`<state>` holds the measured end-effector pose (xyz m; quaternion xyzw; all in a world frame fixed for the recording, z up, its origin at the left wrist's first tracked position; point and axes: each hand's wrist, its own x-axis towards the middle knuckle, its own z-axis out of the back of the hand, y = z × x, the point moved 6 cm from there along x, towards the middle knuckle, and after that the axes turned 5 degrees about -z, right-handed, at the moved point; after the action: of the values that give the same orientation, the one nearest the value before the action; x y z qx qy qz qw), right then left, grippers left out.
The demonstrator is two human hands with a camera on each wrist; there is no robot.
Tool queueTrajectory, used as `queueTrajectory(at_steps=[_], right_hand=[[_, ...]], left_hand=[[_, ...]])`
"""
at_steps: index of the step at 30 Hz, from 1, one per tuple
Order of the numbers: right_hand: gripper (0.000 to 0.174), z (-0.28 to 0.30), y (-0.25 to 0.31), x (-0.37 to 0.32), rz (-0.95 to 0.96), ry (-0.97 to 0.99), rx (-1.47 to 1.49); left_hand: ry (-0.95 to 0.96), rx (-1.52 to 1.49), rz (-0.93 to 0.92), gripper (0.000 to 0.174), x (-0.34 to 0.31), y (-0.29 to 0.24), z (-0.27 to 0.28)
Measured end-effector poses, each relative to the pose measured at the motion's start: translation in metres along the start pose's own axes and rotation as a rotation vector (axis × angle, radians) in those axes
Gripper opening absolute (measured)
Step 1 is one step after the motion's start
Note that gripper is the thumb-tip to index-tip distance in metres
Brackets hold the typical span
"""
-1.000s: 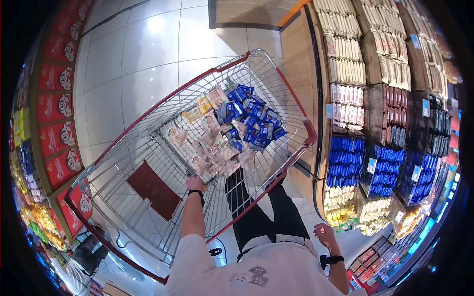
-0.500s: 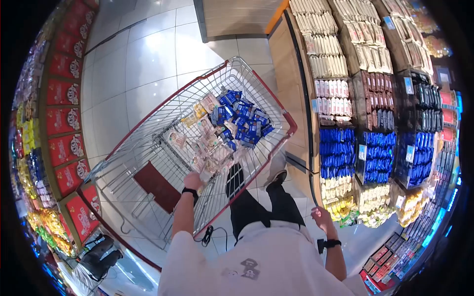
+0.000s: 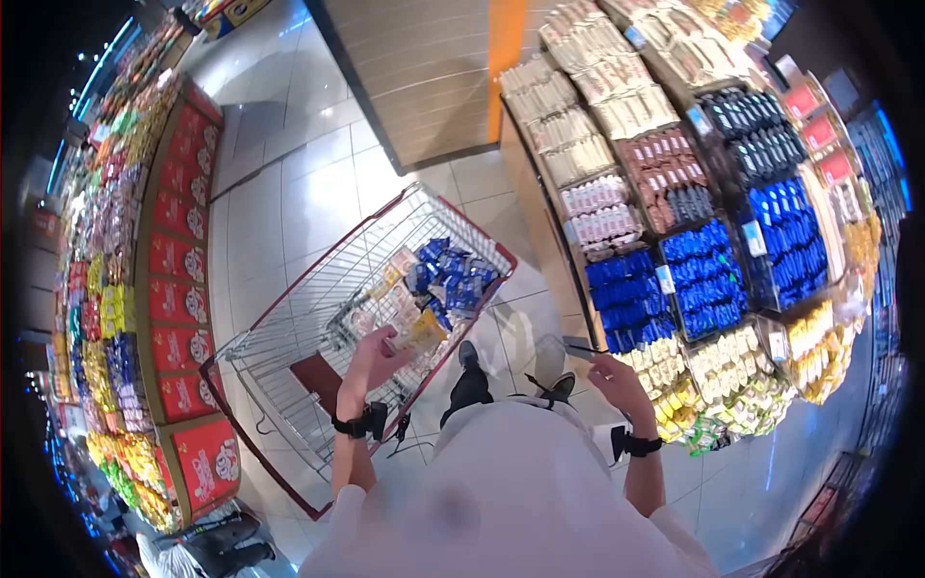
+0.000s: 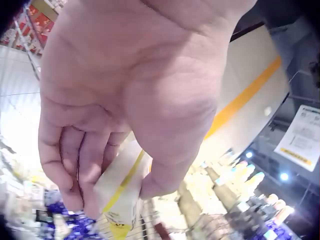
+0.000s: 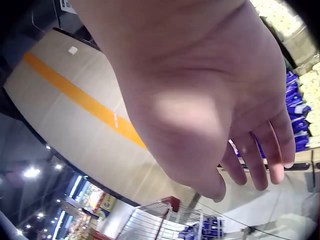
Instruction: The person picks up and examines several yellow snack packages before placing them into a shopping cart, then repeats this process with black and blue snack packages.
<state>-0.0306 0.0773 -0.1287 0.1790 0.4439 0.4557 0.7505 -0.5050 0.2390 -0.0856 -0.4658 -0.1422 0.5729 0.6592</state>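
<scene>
My left hand (image 3: 374, 361) pinches a white-and-yellow snack packet (image 4: 122, 187) between thumb and fingers, above the shopping cart (image 3: 279, 332). In the head view that packet overlaps the pile in the cart. Blue snack packets (image 3: 451, 275) lie heaped at the cart's far end, with pale pink-white packets (image 3: 361, 318) nearer the left hand. Beside the snack display, my right hand (image 3: 617, 380) hangs with nothing in it. Its fingers are loosely extended in the right wrist view.
A tiered display of blue packets (image 3: 703, 265), cream packets (image 3: 665, 371) and brown packets (image 3: 665, 164) stands on the right. Red-fronted shelving (image 3: 183, 299) runs along the left. A wood-panelled counter (image 3: 414, 77) stands ahead. Another person (image 3: 217, 549) is at the lower left.
My left hand has risen from low in the cart and now holds the white-and-yellow packet. The head view has tilted up, showing more shelving. The right hand stays by the display.
</scene>
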Motion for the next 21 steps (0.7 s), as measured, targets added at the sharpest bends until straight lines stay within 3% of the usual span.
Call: queueTrajectory(at_steps=[4, 6, 7, 9, 11, 13, 15, 17, 18, 21], right_hand=[[0.038, 0.029, 0.072, -0.032, 0.178, 0.096, 0.151], [0.042, 0.051, 0.098, -0.062, 0.332, 0.132, 0.208], [0.045, 0.062, 0.102, -0.074, 0.412, 0.113, 0.239], [0.054, 0.085, 0.095, -0.096, 0.385, 0.121, 0.370], [0.053, 0.108, 0.073, -0.116, 0.438, 0.059, 0.569], [0.054, 0.139, 0.041, -0.146, 0.467, 0.036, 0.833], [0.053, 0.144, 0.006, -0.156, 0.522, -0.013, 1.044], [0.055, 0.156, -0.017, -0.171, 0.524, -0.044, 1.033], [0.056, 0.160, -0.028, -0.178, 0.526, -0.040, 1.008], [0.061, 0.174, -0.061, -0.201, 0.516, -0.130, 1.043]], left_hand=[[0.078, -0.242, -0.059, 0.036, -0.015, -0.096, -0.064], [0.256, -0.845, -0.181, 0.039, -0.017, -0.156, -0.114], [0.307, -0.827, -0.196, 0.039, -0.011, -0.171, -0.135], [0.481, -0.887, -0.306, 0.039, -0.004, -0.203, -0.179], [0.576, -0.737, -0.290, 0.040, -0.003, -0.239, -0.214], [0.643, -0.453, -0.621, 0.041, -0.008, -0.305, -0.266], [0.700, -0.313, -0.690, 0.040, -0.016, -0.342, -0.296], [0.774, -0.435, -0.717, 0.039, -0.019, -0.364, -0.330], [0.873, -0.478, -0.598, 0.040, -0.022, -0.371, -0.347], [1.029, -0.464, -0.723, 0.039, -0.037, -0.406, -0.387]])
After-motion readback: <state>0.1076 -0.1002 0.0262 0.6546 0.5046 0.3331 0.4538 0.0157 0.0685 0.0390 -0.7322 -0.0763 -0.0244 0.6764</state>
